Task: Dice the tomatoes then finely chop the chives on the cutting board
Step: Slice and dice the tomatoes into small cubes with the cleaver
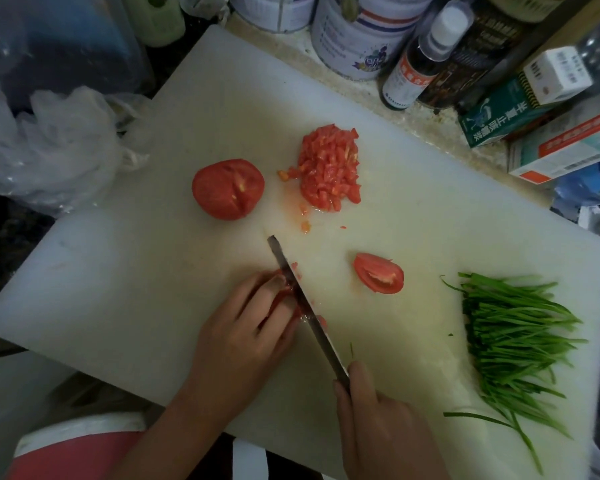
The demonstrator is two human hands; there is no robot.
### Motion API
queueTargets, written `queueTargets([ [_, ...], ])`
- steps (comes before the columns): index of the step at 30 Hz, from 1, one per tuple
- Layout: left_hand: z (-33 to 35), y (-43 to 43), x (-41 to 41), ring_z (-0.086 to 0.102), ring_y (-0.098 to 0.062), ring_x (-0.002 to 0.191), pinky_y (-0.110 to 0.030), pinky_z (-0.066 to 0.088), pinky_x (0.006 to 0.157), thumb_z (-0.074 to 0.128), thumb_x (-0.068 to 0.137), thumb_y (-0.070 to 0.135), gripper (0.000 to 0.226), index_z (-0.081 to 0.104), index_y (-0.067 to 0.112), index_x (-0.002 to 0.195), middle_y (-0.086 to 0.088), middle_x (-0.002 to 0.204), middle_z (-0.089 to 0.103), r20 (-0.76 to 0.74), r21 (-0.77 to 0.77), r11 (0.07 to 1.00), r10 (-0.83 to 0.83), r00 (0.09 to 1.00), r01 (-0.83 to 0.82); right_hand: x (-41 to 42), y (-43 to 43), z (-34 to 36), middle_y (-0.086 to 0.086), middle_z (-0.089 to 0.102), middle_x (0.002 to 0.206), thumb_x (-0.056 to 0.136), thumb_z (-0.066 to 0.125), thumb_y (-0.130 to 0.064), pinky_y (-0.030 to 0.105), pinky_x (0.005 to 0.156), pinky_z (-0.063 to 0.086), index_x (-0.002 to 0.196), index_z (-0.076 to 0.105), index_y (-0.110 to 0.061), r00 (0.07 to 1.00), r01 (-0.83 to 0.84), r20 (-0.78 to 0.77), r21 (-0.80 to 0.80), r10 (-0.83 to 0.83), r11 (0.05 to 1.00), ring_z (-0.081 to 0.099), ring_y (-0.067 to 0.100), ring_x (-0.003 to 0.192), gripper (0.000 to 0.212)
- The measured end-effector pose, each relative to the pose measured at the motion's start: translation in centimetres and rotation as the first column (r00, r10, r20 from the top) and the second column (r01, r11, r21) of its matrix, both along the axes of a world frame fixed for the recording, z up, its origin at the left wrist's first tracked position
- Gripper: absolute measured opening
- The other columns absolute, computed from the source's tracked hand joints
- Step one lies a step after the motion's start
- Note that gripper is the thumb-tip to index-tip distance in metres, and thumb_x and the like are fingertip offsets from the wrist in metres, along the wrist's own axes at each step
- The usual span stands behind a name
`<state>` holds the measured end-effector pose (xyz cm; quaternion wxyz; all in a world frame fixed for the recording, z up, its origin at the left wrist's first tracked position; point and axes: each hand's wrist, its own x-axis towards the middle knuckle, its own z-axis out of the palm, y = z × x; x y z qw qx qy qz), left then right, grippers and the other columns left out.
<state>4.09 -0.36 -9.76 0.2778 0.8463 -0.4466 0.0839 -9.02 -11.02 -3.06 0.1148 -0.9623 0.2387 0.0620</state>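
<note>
On the white cutting board [153, 265] my left hand [243, 327] holds down a piece of tomato [284, 292], fingers curled over it. My right hand [378, 420] grips a knife [302, 303] whose blade runs along my left fingertips and cuts into that piece. A tomato half [227, 189] lies cut face down at the board's far left. A pile of diced tomato [329, 169] sits beside it. A tomato wedge [379, 273] lies right of the blade. A bunch of chives [513, 344] lies at the board's right end.
A crumpled clear plastic bag [49, 147] lies at the board's left. Tins [357, 39], a bottle [420, 60] and cartons [555, 147] crowd the counter behind and right of the board. A red and white container [73, 452] shows at the bottom left.
</note>
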Motion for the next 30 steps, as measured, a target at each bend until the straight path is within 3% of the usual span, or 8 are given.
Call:
queueTargets([
  [5,0.1,0.0,0.1,0.064,-0.032,0.108,-0.040,0.051,0.096,0.060,0.098,0.016,0.020,0.074,0.004,0.106,-0.012,0.118,0.068,-0.049,-0.030,1.000,0.007,0.999,-0.008,2.5,-0.2,-0.2,0.000,0.040,0.033,0.083,0.037,-0.034,0.022,0.037,0.009,0.088,0.043,-0.016,0.997,-0.065,-0.052,-0.087,0.060,0.994,0.039,0.019,0.022,0.020],
  [10,0.2,0.1,0.1,0.065,-0.032,0.104,-0.040,0.052,0.093,0.061,0.097,0.013,0.016,0.074,0.004,0.098,-0.013,0.114,0.068,-0.035,-0.044,0.999,0.005,0.999,-0.007,-0.5,-0.2,0.6,0.003,0.035,0.030,0.089,0.031,-0.042,0.021,0.036,0.008,0.088,0.042,-0.015,0.988,0.012,-0.155,-0.031,-0.017,0.999,0.039,0.016,0.021,0.029],
  [12,0.2,0.2,0.1,0.065,-0.032,0.102,-0.039,0.053,0.092,0.061,0.096,0.012,0.015,0.074,0.004,0.095,-0.013,0.111,0.069,-0.025,-0.051,0.999,0.014,1.000,-0.015,-1.6,-0.1,1.2,0.002,0.023,0.032,0.092,0.027,-0.043,0.018,0.035,0.001,0.085,0.039,-0.016,0.980,0.068,-0.187,0.022,-0.063,0.997,0.036,0.013,0.019,0.030],
  [14,0.3,0.2,0.2,0.065,-0.033,0.100,-0.040,0.054,0.090,0.062,0.094,0.011,0.014,0.074,0.004,0.092,-0.013,0.108,0.069,-0.012,-0.064,0.998,0.021,1.000,-0.021,-1.2,-0.3,1.0,0.003,0.028,0.032,0.097,0.021,-0.043,0.017,0.038,-0.005,0.089,0.042,-0.018,0.985,0.073,-0.160,0.048,-0.065,0.996,0.037,0.014,0.021,0.034],
  [19,0.2,0.1,0.3,0.066,-0.032,0.098,-0.039,0.055,0.086,0.064,0.091,0.010,0.010,0.073,0.005,0.089,-0.013,0.104,0.069,-0.001,-0.065,0.998,0.015,1.000,-0.015,2.3,-0.7,0.3,0.002,0.044,0.037,0.091,0.030,-0.040,0.025,0.034,0.018,0.092,0.041,-0.022,0.999,0.017,-0.046,0.110,-0.012,0.994,0.044,0.023,0.029,0.021],
  [25,0.3,0.2,0.3,0.064,-0.032,0.097,-0.038,0.054,0.085,0.065,0.088,0.006,0.006,0.070,0.004,0.085,-0.013,0.101,0.067,-0.017,-0.074,0.997,0.001,1.000,-0.002,-2.4,0.1,1.1,0.004,0.040,0.032,0.099,0.015,-0.048,0.023,0.038,0.011,0.099,0.047,-0.018,0.992,0.092,-0.097,0.160,-0.077,0.983,0.039,0.019,0.024,0.044],
  [27,0.2,0.2,0.3,0.063,-0.031,0.098,-0.038,0.054,0.085,0.066,0.088,0.006,0.006,0.070,0.004,0.085,-0.013,0.102,0.067,-0.022,-0.078,0.997,0.002,1.000,-0.004,-1.9,-0.2,1.1,0.005,0.041,0.033,0.098,0.021,-0.047,0.023,0.038,0.012,0.096,0.046,-0.019,0.990,0.099,-0.118,0.156,-0.081,0.983,0.041,0.019,0.026,0.037],
  [30,0.3,0.2,0.3,0.064,-0.030,0.098,-0.035,0.054,0.083,0.066,0.088,0.007,0.007,0.071,0.004,0.083,-0.013,0.102,0.068,-0.012,-0.078,0.997,0.010,1.000,-0.011,1.1,-1.3,0.5,0.003,0.051,0.051,0.098,0.030,-0.040,0.031,0.044,0.029,0.099,0.044,-0.020,0.999,0.046,-0.026,0.210,-0.042,0.977,0.056,0.027,0.049,0.024],
])
